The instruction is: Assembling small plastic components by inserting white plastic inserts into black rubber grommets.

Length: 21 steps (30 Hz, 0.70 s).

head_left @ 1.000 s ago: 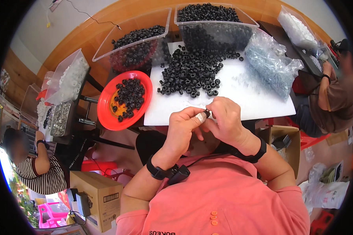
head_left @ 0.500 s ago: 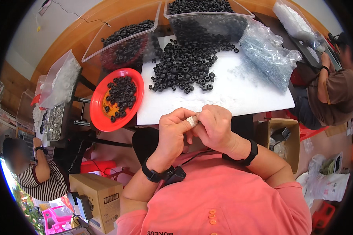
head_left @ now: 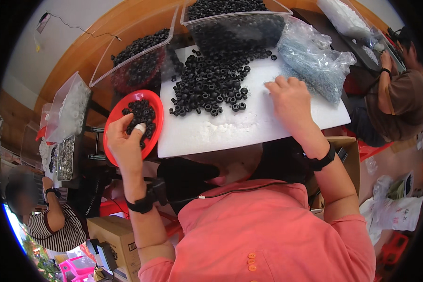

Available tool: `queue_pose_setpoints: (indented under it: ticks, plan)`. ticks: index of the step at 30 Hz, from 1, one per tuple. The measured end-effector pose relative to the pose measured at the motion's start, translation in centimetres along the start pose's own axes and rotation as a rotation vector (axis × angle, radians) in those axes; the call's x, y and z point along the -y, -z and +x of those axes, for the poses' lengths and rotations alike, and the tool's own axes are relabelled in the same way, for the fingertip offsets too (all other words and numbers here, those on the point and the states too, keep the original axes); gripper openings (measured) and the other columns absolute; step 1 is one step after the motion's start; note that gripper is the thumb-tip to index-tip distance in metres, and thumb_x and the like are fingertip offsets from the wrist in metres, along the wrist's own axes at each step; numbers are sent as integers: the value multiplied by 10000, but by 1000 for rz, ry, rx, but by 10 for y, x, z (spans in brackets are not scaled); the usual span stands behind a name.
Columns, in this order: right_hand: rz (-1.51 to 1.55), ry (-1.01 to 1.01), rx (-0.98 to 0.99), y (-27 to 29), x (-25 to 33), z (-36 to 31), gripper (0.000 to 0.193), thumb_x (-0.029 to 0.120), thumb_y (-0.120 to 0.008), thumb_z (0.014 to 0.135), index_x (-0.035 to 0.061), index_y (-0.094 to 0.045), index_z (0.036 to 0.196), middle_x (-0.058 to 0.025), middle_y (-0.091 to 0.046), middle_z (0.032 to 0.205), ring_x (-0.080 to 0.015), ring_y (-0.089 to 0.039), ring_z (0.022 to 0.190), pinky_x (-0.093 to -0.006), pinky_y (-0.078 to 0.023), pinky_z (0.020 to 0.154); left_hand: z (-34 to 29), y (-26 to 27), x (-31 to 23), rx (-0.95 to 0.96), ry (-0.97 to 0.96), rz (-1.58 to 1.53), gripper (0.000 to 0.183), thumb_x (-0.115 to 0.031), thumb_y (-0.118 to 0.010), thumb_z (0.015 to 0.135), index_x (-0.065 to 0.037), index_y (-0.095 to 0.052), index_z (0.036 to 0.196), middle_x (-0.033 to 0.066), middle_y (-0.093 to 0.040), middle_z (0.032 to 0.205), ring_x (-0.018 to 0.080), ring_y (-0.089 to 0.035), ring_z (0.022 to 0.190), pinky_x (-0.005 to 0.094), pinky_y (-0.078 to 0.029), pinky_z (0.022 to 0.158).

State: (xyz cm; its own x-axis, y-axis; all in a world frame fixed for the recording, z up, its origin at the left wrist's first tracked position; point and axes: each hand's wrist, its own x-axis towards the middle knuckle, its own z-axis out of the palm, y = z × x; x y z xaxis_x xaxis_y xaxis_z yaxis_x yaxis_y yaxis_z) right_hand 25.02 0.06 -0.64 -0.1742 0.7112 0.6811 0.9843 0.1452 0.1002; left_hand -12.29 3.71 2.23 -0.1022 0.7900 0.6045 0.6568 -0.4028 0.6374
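My left hand (head_left: 124, 143) is over the near side of a red round dish (head_left: 159, 110) that holds black ring-shaped parts (head_left: 144, 113). Its thumb, wrapped in white tape, and its forefinger stand apart, and nothing shows between them. On the right of the white board (head_left: 192, 141), my right hand (head_left: 291, 103) reaches down with its fingers curled together at the surface, beside small grey bits. Whatever its fingertips hold is hidden. A heap of black ring-shaped parts (head_left: 207, 84) covers the board's middle and far part.
Two clear bins, one at the back (head_left: 239, 35) and one at the back left (head_left: 131, 61), hold more black parts. A clear bag of grey-blue small pieces (head_left: 315, 66) lies at the board's right. People work at left (head_left: 56, 221) and right (head_left: 404, 98). A carton (head_left: 115, 239) stands lower left.
My hands were together in front of the board. They have parted: the left went left to the red dish, the right forward and right onto the board.
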Motion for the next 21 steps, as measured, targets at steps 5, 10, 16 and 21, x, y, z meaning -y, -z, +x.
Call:
queue_pose_setpoints:
  ticks: [5,10,16,21]
  plan:
    - [37,47,32,-3,9,-2,64,63,-636,699,68,-659,759,-84,-606,855,-279,-581,824,-407,-431,720,-34,-44,-63,186,-182,-31,263,31,-740,743,-35,-685,992,85,-625,1040,251,-572,999,340,-498,789]
    - [51,66,43,-2,6,0,43,72,-638,711,66,-651,751,-79,-605,853,-274,-580,841,-406,-426,728,-39,-101,-93,305,-454,-92,251,28,-702,758,-34,-697,1001,93,-631,1006,268,-574,978,343,-503,772]
    - [91,122,-4,-1,-1,-3,38,80,-626,732,69,-648,761,-70,-602,845,-272,-579,854,-401,-424,752,-38,-145,-97,294,-626,110,104,17,-647,703,-21,-579,773,114,-503,837,302,-511,872,395,-464,694]
    - [159,215,20,-1,-1,-2,47,93,-618,745,51,-631,761,-98,-594,833,-276,-579,839,-402,-431,735,-38,-148,-98,299,-617,166,209,50,-689,715,-19,-660,910,102,-554,867,302,-551,856,404,-483,684]
